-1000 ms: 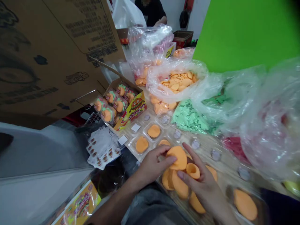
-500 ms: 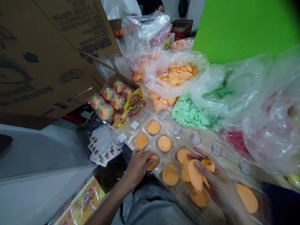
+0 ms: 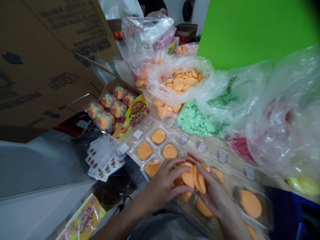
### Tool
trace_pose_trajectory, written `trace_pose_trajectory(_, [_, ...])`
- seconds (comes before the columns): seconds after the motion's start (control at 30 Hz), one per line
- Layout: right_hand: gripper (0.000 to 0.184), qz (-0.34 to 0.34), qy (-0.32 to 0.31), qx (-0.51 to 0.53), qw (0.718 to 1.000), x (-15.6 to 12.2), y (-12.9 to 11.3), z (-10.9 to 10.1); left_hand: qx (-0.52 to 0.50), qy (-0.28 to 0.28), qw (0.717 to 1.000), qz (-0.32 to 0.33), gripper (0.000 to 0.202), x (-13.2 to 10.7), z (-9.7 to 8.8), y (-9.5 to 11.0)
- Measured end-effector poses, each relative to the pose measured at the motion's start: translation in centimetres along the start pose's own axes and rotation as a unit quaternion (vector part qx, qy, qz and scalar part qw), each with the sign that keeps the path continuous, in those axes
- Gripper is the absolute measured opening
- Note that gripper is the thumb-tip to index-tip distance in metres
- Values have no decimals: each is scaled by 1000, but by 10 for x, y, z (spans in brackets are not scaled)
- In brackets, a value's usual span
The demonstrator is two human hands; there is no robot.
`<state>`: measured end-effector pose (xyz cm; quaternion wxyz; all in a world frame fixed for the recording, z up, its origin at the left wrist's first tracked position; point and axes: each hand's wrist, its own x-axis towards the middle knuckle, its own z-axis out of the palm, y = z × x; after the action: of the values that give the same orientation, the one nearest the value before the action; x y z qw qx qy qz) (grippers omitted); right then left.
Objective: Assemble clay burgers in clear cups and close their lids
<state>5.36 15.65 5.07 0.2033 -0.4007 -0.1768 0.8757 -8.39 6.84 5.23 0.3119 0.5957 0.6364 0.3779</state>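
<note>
Above the clear plastic trays my two hands are close together. My right hand (image 3: 212, 186) is closed around several thin orange discs (image 3: 199, 180), which look soft and slightly bent. With fingers and thumb, my left hand (image 3: 165, 178) grips an orange disc (image 3: 187, 177) at the edge of that bunch. Beneath and around them, clear square compartments (image 3: 136, 152) each hold an orange disc, such as the round one (image 3: 170, 151) just beyond my fingers. A disc (image 3: 153, 168) in the nearest left compartment lies partly folded. My hands hide some compartments.
A yellow display box (image 3: 133, 115) with wrapped toy burgers stands at the left, beside sticker sheets (image 3: 105, 158) and a large carton (image 3: 50, 66). Open plastic bags hold orange discs (image 3: 183, 81), green pieces (image 3: 196, 118) and red pieces (image 3: 241, 146). A person's arm (image 3: 160, 11) shows at the back.
My left hand has left the near-left compartment, where a disc now lies, and moved right to the bunch in my right hand. The whole view has shifted slightly.
</note>
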Motion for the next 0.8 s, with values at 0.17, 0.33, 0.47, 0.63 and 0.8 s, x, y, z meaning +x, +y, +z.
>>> trace_pose_trajectory(0.17, [25, 44, -42, 3, 998, 4, 5, -7, -170, 95, 961, -199, 15, 26, 11, -10])
trace_pose_trajectory(0.33, [33, 20, 9, -55, 998, 13, 6, -15, -185, 179, 937, -237, 21, 39, 14, -28])
trace_pose_trajectory(0.47, [38, -16, 28, -82, 996, 21, 7, -20, -188, 245, 918, -250, 28, 44, -9, -46])
trace_pose_trajectory(0.63, [31, -44, 12, -109, 993, 22, 8, -24, -152, 335, 900, -233, 40, 53, -67, -84])
trace_pose_trajectory(0.8, [23, -51, 8, -121, 991, 18, 7, -30, -10, 415, 888, -200, 32, 50, -105, -106])
